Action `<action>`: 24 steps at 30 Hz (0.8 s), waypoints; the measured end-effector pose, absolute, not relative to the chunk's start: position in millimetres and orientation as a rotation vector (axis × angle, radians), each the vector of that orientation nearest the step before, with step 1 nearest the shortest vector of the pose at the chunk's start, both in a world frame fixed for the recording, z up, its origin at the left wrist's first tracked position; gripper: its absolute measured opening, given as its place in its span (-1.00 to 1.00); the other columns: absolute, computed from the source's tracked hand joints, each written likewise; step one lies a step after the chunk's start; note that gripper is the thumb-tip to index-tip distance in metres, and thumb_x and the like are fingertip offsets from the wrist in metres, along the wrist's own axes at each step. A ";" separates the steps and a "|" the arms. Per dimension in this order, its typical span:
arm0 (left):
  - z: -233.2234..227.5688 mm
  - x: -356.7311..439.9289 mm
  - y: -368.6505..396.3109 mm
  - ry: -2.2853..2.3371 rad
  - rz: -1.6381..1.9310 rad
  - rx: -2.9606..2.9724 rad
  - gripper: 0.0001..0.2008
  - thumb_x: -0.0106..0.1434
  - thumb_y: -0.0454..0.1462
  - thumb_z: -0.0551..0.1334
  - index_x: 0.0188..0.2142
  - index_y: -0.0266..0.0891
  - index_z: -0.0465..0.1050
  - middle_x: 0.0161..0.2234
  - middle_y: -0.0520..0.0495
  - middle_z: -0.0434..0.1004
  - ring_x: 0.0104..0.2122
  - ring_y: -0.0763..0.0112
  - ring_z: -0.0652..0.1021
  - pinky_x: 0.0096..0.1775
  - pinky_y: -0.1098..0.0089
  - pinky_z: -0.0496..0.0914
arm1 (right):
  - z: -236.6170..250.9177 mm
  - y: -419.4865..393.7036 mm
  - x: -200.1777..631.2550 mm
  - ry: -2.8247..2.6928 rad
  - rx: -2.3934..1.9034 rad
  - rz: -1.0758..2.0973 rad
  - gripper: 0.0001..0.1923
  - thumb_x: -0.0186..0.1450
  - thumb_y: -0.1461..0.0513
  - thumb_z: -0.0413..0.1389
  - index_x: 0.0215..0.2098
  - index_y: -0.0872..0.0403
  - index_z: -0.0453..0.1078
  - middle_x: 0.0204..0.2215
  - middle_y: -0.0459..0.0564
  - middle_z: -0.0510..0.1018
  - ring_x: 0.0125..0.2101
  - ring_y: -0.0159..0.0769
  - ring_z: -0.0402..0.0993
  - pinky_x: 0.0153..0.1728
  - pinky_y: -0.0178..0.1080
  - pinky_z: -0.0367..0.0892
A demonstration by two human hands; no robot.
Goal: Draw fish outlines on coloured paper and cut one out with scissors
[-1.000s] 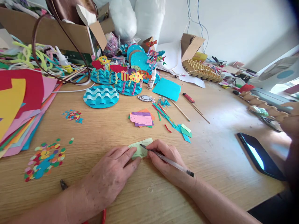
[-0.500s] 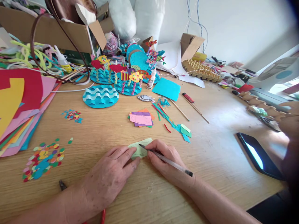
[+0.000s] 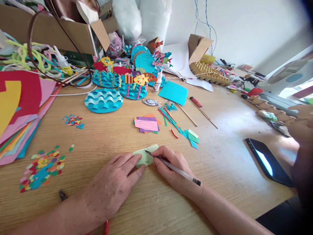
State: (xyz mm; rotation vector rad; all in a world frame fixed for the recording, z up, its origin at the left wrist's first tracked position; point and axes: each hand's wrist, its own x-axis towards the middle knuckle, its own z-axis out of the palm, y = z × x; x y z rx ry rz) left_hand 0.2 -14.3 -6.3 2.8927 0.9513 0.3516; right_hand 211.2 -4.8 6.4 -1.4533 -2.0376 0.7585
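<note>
A small pale green paper piece [image 3: 145, 154] lies on the wooden table [image 3: 225, 156] near the front edge. My left hand [image 3: 114, 184] lies flat with its fingertips pressing on the paper's left side. My right hand [image 3: 174, 169] grips a clear pen [image 3: 174, 167], whose tip touches the paper's upper edge. A drawn outline shows faintly on the paper.
A small stack of coloured paper pieces [image 3: 146, 124] and strips [image 3: 171, 119] lie beyond the hands. Blue wave discs with paper fish [image 3: 104, 100] stand further back. Coloured sheets [image 3: 19, 107] and confetti dots [image 3: 41, 168] lie left. A phone [image 3: 267, 161] lies right, near another person's hand [image 3: 302, 125].
The hands and pen hold nearly the same position on the green paper. The camera view has shifted slightly, so everything sits a little further left and up.
</note>
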 end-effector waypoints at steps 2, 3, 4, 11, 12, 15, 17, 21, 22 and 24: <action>-6.9 0.5 -14.1 0.947 0.355 2.894 -0.59 0.23 -0.46 0.04 0.05 -0.25 0.32 0.07 -0.21 0.33 0.01 0.15 0.35 0.00 0.12 0.34 | 5.4 -5.2 211.3 -2.027 -1.458 0.758 -0.89 0.19 0.34 -0.02 -0.34 0.04 0.29 -0.56 -0.15 0.45 -0.52 -0.38 0.38 -0.54 -0.37 0.18; -7.4 0.6 -13.9 0.953 0.357 2.893 -0.60 0.23 -0.46 0.04 0.05 -0.24 0.32 0.07 -0.20 0.33 0.02 0.15 0.35 0.01 0.12 0.33 | 5.1 -5.4 211.3 -2.019 -1.458 0.757 -0.89 0.19 0.34 -0.02 -0.35 0.04 0.28 -0.56 -0.16 0.45 -0.53 -0.39 0.38 -0.54 -0.38 0.17; -7.9 0.7 -13.7 0.960 0.361 2.890 -0.60 0.23 -0.46 0.04 0.05 -0.23 0.32 0.07 -0.19 0.33 0.02 0.16 0.35 0.02 0.12 0.33 | 5.0 -5.6 211.2 -2.011 -1.458 0.756 -0.89 0.19 0.34 -0.02 -0.35 0.04 0.28 -0.56 -0.16 0.44 -0.54 -0.39 0.37 -0.55 -0.38 0.17; -11.1 -0.3 -13.4 0.967 0.378 2.876 -0.59 0.24 -0.45 0.01 0.06 -0.22 0.32 0.08 -0.18 0.32 0.05 0.18 0.32 0.04 0.15 0.31 | 7.0 -5.6 211.4 -2.000 -1.480 0.734 -0.89 0.17 0.35 -0.03 -0.37 0.03 0.27 -0.62 -0.19 0.39 -0.60 -0.41 0.32 -0.59 -0.38 0.12; -11.3 -0.4 -13.4 0.965 0.383 2.877 -0.59 0.25 -0.45 0.01 0.06 -0.22 0.32 0.08 -0.18 0.32 0.05 0.18 0.32 0.04 0.15 0.31 | 6.9 -5.4 211.5 -1.999 -1.481 0.729 -0.89 0.17 0.35 -0.03 -0.37 0.03 0.26 -0.62 -0.19 0.38 -0.61 -0.41 0.31 -0.59 -0.38 0.11; -11.0 -0.7 -13.4 0.964 0.384 2.879 -0.59 0.25 -0.44 0.00 0.06 -0.21 0.31 0.09 -0.19 0.32 0.05 0.19 0.32 0.04 0.15 0.31 | 6.1 -5.0 211.8 -2.002 -1.477 0.717 -0.90 0.16 0.34 -0.03 -0.38 0.03 0.25 -0.64 -0.20 0.36 -0.63 -0.41 0.28 -0.59 -0.38 0.10; -10.6 -0.6 -13.3 0.964 0.380 2.877 -0.59 0.25 -0.44 0.00 0.07 -0.21 0.31 0.09 -0.19 0.32 0.05 0.19 0.32 0.04 0.15 0.31 | 5.8 -4.9 211.8 -2.002 -1.475 0.708 -0.90 0.16 0.34 -0.03 -0.39 0.03 0.25 -0.64 -0.21 0.36 -0.63 -0.42 0.27 -0.59 -0.38 0.10; -10.7 -0.3 -13.2 0.960 0.388 2.876 -0.59 0.24 -0.45 0.02 0.07 -0.21 0.30 0.09 -0.18 0.32 0.06 0.19 0.32 0.04 0.16 0.30 | 6.4 -5.4 211.5 -2.004 -1.472 0.702 -0.90 0.16 0.35 -0.04 -0.39 0.03 0.24 -0.64 -0.21 0.35 -0.63 -0.42 0.27 -0.59 -0.38 0.10; -10.9 -0.4 -13.2 0.958 0.393 2.877 -0.58 0.24 -0.45 0.02 0.07 -0.21 0.30 0.09 -0.18 0.32 0.06 0.18 0.32 0.04 0.16 0.30 | 6.4 -5.6 211.6 -2.006 -1.469 0.704 -0.90 0.16 0.35 -0.04 -0.39 0.03 0.24 -0.64 -0.21 0.35 -0.63 -0.42 0.27 -0.59 -0.38 0.10; -11.1 -0.6 -13.2 0.956 0.397 2.881 -0.59 0.24 -0.44 0.02 0.07 -0.21 0.30 0.08 -0.17 0.32 0.05 0.18 0.32 0.04 0.16 0.30 | 5.7 -5.9 212.0 -1.999 -1.462 0.713 -0.90 0.16 0.35 -0.03 -0.39 0.04 0.25 -0.64 -0.21 0.35 -0.63 -0.42 0.27 -0.59 -0.38 0.11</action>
